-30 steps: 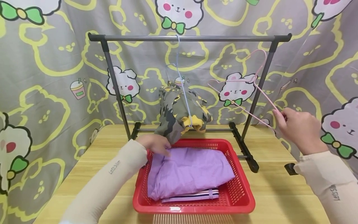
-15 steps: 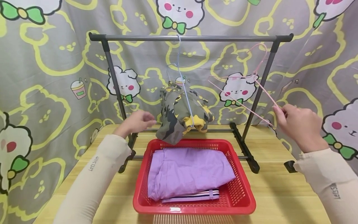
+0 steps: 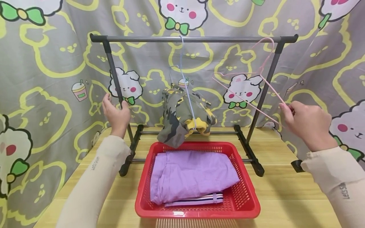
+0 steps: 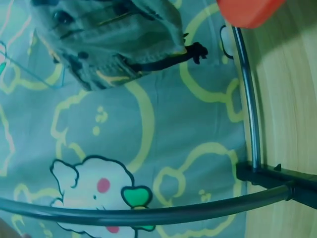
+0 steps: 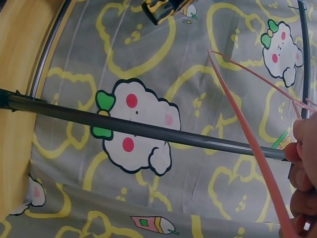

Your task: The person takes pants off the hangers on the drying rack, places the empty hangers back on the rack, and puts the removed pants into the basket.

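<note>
My right hand grips a pink wire hanger by its right end, with the hook up near the rail's right side. In the right wrist view the same hanger runs into the curled fingers. My left hand is raised beside the rack's left post, fingers extended and holding nothing. A camouflage garment with yellow parts is draped over a blue hanger hooked on the rail's middle. Its lower part also shows in the left wrist view as camouflage cloth.
A dark metal rack stands on the wooden table. In front of it sits a red basket with folded purple clothing inside. A patterned curtain hangs behind. A small black object lies at the right.
My left hand has moved left and up, from above the basket's edge to beside the left post. The pink hanger in my right hand has risen, its hook reaching rail height.
</note>
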